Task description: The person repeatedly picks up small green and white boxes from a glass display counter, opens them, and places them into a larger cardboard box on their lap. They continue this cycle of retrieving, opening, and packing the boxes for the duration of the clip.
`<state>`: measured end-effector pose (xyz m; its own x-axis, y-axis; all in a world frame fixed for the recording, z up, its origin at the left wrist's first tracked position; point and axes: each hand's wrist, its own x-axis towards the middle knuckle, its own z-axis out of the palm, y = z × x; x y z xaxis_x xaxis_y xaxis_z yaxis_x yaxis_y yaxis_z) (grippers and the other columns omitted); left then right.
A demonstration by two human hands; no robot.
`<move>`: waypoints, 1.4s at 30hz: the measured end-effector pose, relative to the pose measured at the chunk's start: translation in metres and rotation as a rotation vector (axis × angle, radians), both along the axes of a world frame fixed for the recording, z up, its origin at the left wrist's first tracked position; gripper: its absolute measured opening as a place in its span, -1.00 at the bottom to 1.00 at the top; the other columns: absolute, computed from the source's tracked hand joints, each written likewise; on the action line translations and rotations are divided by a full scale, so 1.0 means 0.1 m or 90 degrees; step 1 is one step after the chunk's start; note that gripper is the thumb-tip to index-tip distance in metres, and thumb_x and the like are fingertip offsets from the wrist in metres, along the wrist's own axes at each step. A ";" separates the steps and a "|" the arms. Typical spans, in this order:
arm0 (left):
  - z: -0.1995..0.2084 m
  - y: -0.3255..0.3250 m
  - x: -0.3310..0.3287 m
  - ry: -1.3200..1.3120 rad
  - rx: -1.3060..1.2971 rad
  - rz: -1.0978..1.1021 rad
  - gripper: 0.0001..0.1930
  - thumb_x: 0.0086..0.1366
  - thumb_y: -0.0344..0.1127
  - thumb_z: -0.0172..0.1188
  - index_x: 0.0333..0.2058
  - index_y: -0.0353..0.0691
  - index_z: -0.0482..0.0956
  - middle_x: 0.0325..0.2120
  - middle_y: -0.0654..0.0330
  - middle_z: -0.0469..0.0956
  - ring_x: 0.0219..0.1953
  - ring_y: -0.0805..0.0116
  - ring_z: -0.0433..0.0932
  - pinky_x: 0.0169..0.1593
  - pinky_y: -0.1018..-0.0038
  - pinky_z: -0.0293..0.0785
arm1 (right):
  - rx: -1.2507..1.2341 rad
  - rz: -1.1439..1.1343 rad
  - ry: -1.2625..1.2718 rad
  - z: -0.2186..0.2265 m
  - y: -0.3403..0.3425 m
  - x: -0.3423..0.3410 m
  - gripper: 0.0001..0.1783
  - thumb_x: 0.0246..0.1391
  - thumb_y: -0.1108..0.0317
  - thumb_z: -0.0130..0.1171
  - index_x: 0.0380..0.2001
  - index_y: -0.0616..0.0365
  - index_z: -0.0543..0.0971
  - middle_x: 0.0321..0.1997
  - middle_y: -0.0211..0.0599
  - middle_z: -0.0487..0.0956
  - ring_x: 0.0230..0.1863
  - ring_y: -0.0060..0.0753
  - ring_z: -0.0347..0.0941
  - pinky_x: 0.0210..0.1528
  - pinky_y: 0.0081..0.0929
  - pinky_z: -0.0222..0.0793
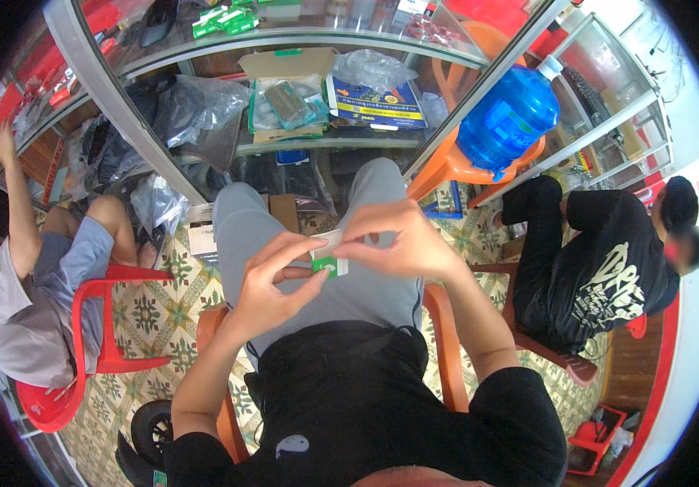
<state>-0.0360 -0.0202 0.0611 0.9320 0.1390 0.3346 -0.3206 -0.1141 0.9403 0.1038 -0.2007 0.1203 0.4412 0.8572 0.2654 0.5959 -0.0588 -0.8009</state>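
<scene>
Above my lap I hold a small green and white box [333, 268]. The fingers and thumb of my left hand [275, 280] grip its left side. My right hand [394, 239] pinches the box's upper right part, where a whitish flap stands up between the hands. The fingertips hide part of the box, and what is inside it does not show. Beyond my knees, several green packets [226, 21] lie on the upper glass shelf.
A glass display case ahead holds an open carton [288, 97] and a blue and yellow box [378, 101]. A blue water jug [510, 118] stands on an orange chair to the right. People sit on both sides, the left one on a red chair [94, 349].
</scene>
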 end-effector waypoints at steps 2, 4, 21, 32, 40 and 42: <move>-0.01 0.01 -0.01 -0.001 0.002 0.005 -0.59 0.15 -0.66 0.29 0.02 -0.34 0.56 -0.08 0.07 0.52 -0.08 0.29 0.62 -0.05 0.44 0.71 | 0.062 -0.032 -0.062 -0.01 0.01 0.16 -0.90 0.02 0.42 0.38 -0.36 0.18 0.72 -0.44 -0.25 0.65 -0.45 -0.40 0.54 -0.42 -0.52 0.40; 0.00 0.01 0.00 -0.003 0.015 0.011 -0.59 0.15 -0.66 0.29 0.01 -0.34 0.57 -0.08 0.06 0.53 -0.08 0.28 0.63 -0.05 0.44 0.71 | 0.092 -0.116 -0.126 0.07 0.03 0.41 -0.89 0.07 0.41 0.34 -0.34 0.20 0.72 -0.42 -0.22 0.66 -0.43 -0.39 0.56 -0.40 -0.51 0.41; -0.17 0.00 0.03 -0.027 0.054 0.063 -0.64 0.16 -0.67 0.29 -0.04 -0.37 0.57 -0.10 0.03 0.55 -0.09 0.25 0.64 -0.04 0.43 0.68 | -0.309 -0.615 -0.480 0.52 0.54 3.03 -0.51 0.09 0.00 0.21 -0.16 0.25 0.65 -0.13 0.22 0.63 -0.02 0.22 0.58 0.08 0.02 0.49; -0.23 0.03 0.05 -0.060 0.049 0.104 -0.62 0.16 -0.65 0.30 -0.02 -0.33 0.57 -0.09 0.02 0.58 -0.11 0.23 0.66 -0.06 0.40 0.68 | -0.317 -0.466 -0.453 0.57 0.55 3.53 -0.45 -0.13 -0.06 0.33 -0.14 0.09 0.70 -0.09 0.12 0.65 0.01 0.09 0.59 0.10 -0.11 0.48; -0.22 0.06 0.04 -0.065 0.042 0.098 -0.60 0.16 -0.67 0.30 0.00 -0.34 0.56 -0.08 0.03 0.56 -0.10 0.27 0.64 -0.03 0.43 0.67 | -0.457 -0.345 -0.267 0.71 0.33 4.17 -0.58 0.07 0.15 0.31 -0.04 0.15 0.66 -0.19 -0.24 0.70 -0.11 -0.40 0.62 -0.02 -0.47 0.51; -0.21 0.06 0.07 -0.071 0.044 0.097 -0.59 0.16 -0.68 0.30 0.01 -0.33 0.56 -0.07 0.03 0.56 -0.09 0.27 0.64 -0.02 0.43 0.67 | -0.195 -0.225 -0.020 0.57 0.24 4.47 -0.45 -0.05 0.48 0.32 0.07 0.03 0.46 -0.35 -0.33 0.59 -0.22 -0.32 0.59 -0.22 -0.33 0.58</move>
